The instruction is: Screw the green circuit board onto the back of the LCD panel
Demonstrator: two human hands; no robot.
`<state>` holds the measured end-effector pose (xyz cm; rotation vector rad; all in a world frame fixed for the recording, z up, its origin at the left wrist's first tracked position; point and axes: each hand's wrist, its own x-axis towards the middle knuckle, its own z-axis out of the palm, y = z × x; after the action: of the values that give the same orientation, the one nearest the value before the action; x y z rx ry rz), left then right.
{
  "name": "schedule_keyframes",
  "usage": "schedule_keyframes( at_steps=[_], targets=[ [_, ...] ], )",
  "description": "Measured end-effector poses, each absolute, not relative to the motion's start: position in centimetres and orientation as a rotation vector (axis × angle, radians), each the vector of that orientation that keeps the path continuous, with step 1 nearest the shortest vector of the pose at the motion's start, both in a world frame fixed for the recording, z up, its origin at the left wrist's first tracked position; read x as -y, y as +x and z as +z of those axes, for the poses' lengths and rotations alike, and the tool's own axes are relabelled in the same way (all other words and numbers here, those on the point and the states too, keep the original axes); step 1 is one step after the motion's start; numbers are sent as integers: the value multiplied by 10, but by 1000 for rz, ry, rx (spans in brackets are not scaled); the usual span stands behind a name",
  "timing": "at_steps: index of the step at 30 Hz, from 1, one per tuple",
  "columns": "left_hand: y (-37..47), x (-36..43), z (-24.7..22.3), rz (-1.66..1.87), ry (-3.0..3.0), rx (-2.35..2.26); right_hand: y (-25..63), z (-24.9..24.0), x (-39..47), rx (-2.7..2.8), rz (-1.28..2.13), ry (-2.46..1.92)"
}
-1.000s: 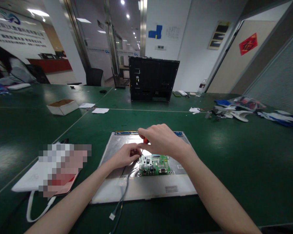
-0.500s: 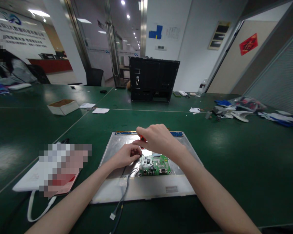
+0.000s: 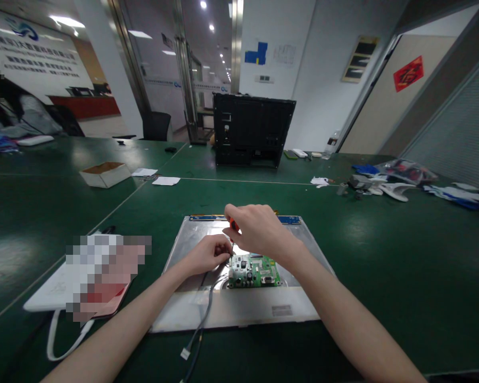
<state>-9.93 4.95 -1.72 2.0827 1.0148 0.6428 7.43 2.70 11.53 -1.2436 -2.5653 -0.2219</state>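
Observation:
My right hand (image 3: 259, 229) is closed around the red and black handle of a screwdriver (image 3: 233, 224). Its thin shaft points down at the upper left corner of a green circuit board (image 3: 253, 271). Beside the tip, my left hand (image 3: 211, 252) has its fingers pinched together at that same corner; what they hold, if anything, is hidden. The board lies on the silver back of a flat display panel (image 3: 239, 308), with a blue strip (image 3: 289, 219) along the far edge. Dark cables (image 3: 205, 314) run from the board's left side over the panel's near edge, ending in a white plug (image 3: 185, 353).
Left of the panel lie a white device (image 3: 50, 290) and a pink phone-like item (image 3: 115, 298), partly blurred. A black monitor housing (image 3: 253, 130) stands behind. An open box (image 3: 106, 175) is at left, plastic bags and gloves (image 3: 395, 189) at right. A person (image 3: 24, 114) sits far left.
My right hand has turned slightly on the screwdriver handle. My left hand stays at the board's corner. The whole view has shifted a little.

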Motion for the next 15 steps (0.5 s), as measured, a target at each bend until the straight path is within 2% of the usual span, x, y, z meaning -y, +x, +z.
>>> schedule_keyframes(
  at_steps=[15],
  targets=[
    [-99,-49,-17,633,2063,-1038,71,113,-25,2517,-359,-1342]
  ],
)
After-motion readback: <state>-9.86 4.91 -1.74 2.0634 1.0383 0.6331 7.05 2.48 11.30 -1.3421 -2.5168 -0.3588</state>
